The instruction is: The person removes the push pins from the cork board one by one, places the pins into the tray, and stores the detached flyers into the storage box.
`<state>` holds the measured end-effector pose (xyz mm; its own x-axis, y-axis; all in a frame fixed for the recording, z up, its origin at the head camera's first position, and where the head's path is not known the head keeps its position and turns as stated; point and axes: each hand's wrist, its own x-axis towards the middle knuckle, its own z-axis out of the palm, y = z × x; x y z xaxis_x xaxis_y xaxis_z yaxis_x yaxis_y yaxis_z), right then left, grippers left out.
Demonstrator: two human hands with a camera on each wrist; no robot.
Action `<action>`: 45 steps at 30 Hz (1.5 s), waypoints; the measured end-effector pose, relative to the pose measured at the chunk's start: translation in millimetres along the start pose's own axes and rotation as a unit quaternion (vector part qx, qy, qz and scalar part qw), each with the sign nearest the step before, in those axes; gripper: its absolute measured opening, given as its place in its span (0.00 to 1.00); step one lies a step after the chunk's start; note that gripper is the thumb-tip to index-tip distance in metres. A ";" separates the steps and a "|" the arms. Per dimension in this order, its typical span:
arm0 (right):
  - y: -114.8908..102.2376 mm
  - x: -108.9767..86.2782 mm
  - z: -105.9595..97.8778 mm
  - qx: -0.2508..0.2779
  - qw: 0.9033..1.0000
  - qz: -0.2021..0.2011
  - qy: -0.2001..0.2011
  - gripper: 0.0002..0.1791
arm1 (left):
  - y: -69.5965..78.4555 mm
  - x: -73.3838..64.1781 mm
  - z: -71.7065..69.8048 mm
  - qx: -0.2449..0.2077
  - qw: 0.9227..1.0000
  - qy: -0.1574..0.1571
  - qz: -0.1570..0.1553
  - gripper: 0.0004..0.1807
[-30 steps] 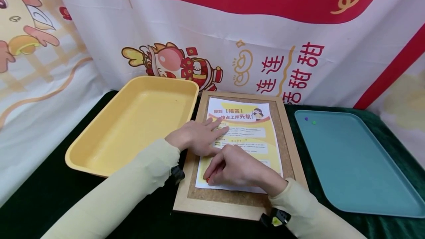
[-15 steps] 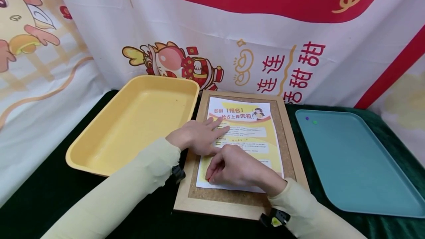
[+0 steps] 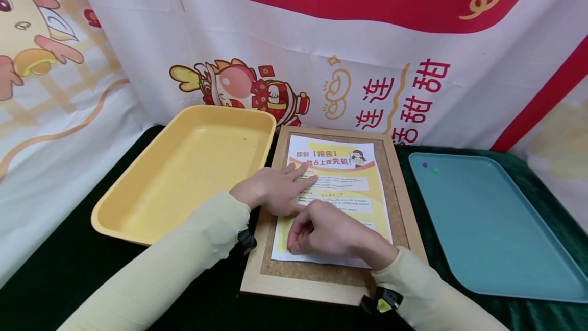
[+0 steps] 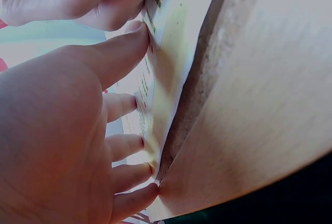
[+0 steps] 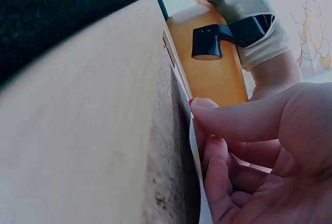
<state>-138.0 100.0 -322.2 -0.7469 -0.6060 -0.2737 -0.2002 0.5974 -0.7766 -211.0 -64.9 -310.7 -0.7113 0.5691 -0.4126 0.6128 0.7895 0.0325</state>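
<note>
A yellow and white printed sheet (image 3: 378, 178) lies on a wood-framed corkboard (image 3: 312, 274). My left hand (image 3: 277, 190) rests spread on the sheet's left side, its fingers straight. Near the lower left corner of the paper, my right hand (image 3: 328, 231) pinches a small red push pin (image 5: 191, 101) between thumb and index finger. Only a speck of the pin shows in the right wrist view; the fingertips cover the rest. In the left wrist view the left hand (image 4: 57, 130) touches the paper with its fingertips, and the sheet's edge stands slightly off the cork.
A yellow tray (image 3: 115, 218) stands left of the board. To the right lies a blue-green tray (image 3: 500, 229) with a purple pin (image 3: 424, 165) and a green pin (image 3: 436, 170) in its far left corner. A printed cloth (image 3: 298, 40) hangs behind the dark green table covering (image 3: 193, 295).
The right hand's fingertips have shifted slightly right at the lower left corner, and the red push pin shows less in the head view. The left hand stays in place.
</note>
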 end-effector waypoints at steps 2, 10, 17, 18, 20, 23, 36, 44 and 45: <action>0.9 -0.5 -1.2 0.008 1.000 0.004 -0.002 0.11 | 0.5 -0.2 -0.3 0.001 1.000 0.000 0.000 0.42; 3.3 -2.7 -9.5 0.030 0.999 0.012 -0.009 0.09 | 1.5 0.3 -0.4 0.003 1.000 0.000 0.002 0.41; 5.1 -4.7 -24.4 0.048 0.999 -0.003 0.009 0.06 | 2.1 0.8 -0.4 0.010 1.000 -0.003 0.002 0.41; 5.3 -5.3 -27.0 0.051 0.999 -0.003 0.013 0.06 | 2.2 0.8 -0.5 0.011 1.000 -0.004 0.000 0.41; 5.6 -6.4 -32.3 0.055 0.998 0.002 0.020 0.04 | 2.1 0.6 -0.6 0.011 1.000 -0.005 -0.003 0.43; 5.9 -8.3 -40.1 0.056 0.998 0.013 0.034 0.01 | 2.1 0.6 -0.5 0.013 1.000 -0.005 -0.004 0.45; 10.3 -16.5 -58.4 0.049 0.996 0.018 0.074 0.03 | 2.3 -1.8 -0.1 -0.001 1.000 -0.011 -0.009 0.46; 11.8 -16.9 -62.4 0.057 0.995 0.021 0.076 0.05 | 1.8 -2.6 0.0 -0.003 1.000 -0.009 -0.010 0.47; 11.9 -16.7 -62.6 0.058 0.995 0.021 0.076 0.05 | 1.7 -2.8 -0.3 -0.002 1.000 -0.009 -0.010 0.47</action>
<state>-167.6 150.1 -291.3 -0.8422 -0.4897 -0.2258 -0.0981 0.5508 -0.8288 -208.1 -65.1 -309.3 -0.7165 0.5495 -0.4298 0.5974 0.8015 0.0287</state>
